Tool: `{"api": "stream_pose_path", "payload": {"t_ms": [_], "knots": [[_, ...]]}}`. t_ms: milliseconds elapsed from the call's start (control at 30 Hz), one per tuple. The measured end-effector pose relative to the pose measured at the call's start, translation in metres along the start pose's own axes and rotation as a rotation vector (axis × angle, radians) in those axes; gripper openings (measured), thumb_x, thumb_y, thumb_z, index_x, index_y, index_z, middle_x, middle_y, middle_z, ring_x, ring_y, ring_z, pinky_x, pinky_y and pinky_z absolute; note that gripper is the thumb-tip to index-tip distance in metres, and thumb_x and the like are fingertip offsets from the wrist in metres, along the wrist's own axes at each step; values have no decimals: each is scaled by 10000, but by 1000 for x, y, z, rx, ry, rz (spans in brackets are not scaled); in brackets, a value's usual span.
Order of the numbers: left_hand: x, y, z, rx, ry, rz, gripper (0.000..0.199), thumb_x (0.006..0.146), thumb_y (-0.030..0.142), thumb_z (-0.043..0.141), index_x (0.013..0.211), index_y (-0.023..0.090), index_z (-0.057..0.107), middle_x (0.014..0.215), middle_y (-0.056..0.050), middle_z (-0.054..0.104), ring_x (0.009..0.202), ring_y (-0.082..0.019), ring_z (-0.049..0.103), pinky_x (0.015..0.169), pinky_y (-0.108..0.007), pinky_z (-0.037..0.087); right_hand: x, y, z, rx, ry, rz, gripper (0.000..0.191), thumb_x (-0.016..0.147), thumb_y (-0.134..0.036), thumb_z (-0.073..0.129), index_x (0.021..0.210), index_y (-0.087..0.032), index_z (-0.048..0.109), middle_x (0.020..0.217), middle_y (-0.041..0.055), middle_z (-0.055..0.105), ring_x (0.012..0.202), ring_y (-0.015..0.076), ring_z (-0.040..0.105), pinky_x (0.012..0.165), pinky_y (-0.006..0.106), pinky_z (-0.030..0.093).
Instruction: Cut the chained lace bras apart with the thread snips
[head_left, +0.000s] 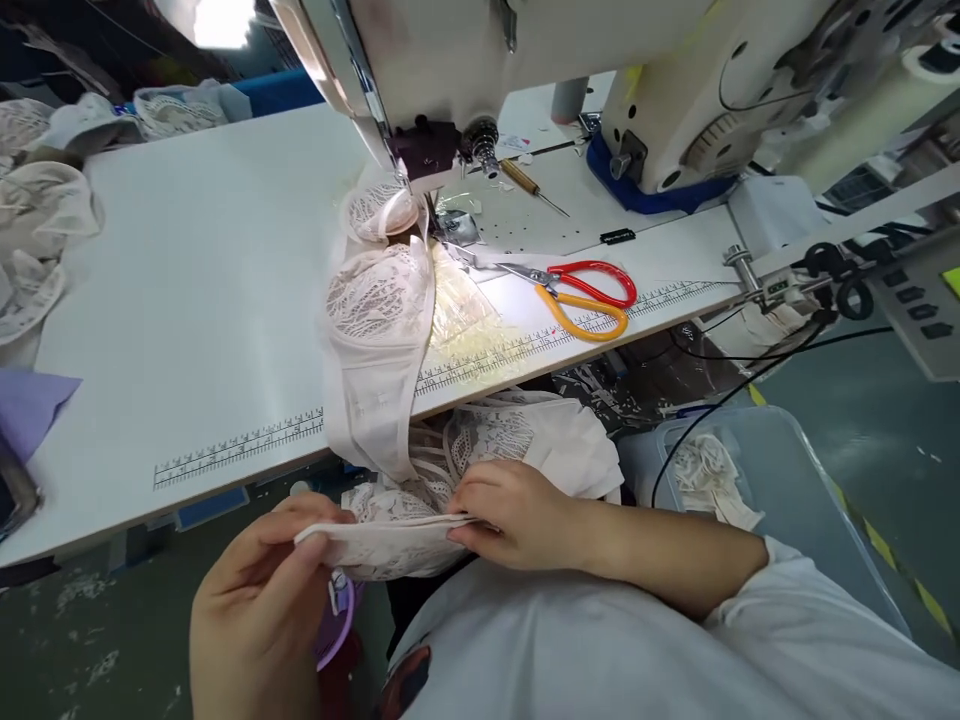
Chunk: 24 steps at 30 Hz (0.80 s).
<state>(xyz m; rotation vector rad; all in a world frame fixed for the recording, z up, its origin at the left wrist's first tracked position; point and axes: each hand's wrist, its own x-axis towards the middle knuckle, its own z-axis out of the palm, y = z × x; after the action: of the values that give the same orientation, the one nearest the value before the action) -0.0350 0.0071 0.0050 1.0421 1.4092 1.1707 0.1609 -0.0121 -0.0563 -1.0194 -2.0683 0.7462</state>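
Observation:
My left hand [274,570] pinches the end of a folded cream bra edge [397,540] between thumb and fingers, below the table's front edge. My right hand [510,515] grips the same edge further right, so it stretches nearly level between both hands. Another cream lace bra [379,300] lies on the table, with its upper end at the sewing machine's needle area [405,180] and its band hanging over the front edge. More cream lace fabric [555,440] is bunched below the table, behind my right hand.
Scissors with red and orange handles [589,300] lie on the table beside a printed ruler. Behind them rests a wooden-handled awl [525,180]. More bra pieces [45,230] are piled at left. A clear plastic bin [810,470] with fabric scraps stands on the right.

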Motion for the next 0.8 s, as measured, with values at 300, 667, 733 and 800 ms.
{"api": "stream_pose_path", "payload": {"t_ms": [300, 667, 733, 800], "knots": [[14, -11, -11, -6, -85, 64, 95, 548, 156, 679, 578, 240, 646, 632, -2, 618, 605, -194, 561, 481, -284, 445, 2, 2, -2, -155, -77, -64, 289, 865, -375, 443, 999, -139, 544, 794, 49, 589, 617, 130, 529, 508, 225, 408], [-1, 1, 1, 50, 20, 86, 130, 594, 122, 661, 629, 247, 651, 644, 9, 612, 647, -182, 556, 577, -300, 461, 4, -1, -1, -216, -74, -87, 274, 883, -310, 387, 748, -149, 562, 699, 33, 582, 606, 122, 531, 498, 229, 384], [4, -4, -6, 31, -37, 139, 119, 572, 143, 684, 608, 253, 657, 625, 9, 618, 618, -188, 561, 546, -307, 470, 4, -1, -3, -179, -97, -84, 273, 877, -334, 418, 744, -151, 571, 706, 28, 589, 608, 118, 536, 497, 226, 384], [7, -8, -12, 24, -86, 179, 117, 559, 153, 695, 604, 256, 665, 617, 5, 626, 602, -194, 567, 518, -309, 476, 4, -1, -6, -110, -134, -78, 264, 865, -352, 459, 742, -154, 582, 714, 21, 597, 624, 112, 547, 511, 216, 390]]}}
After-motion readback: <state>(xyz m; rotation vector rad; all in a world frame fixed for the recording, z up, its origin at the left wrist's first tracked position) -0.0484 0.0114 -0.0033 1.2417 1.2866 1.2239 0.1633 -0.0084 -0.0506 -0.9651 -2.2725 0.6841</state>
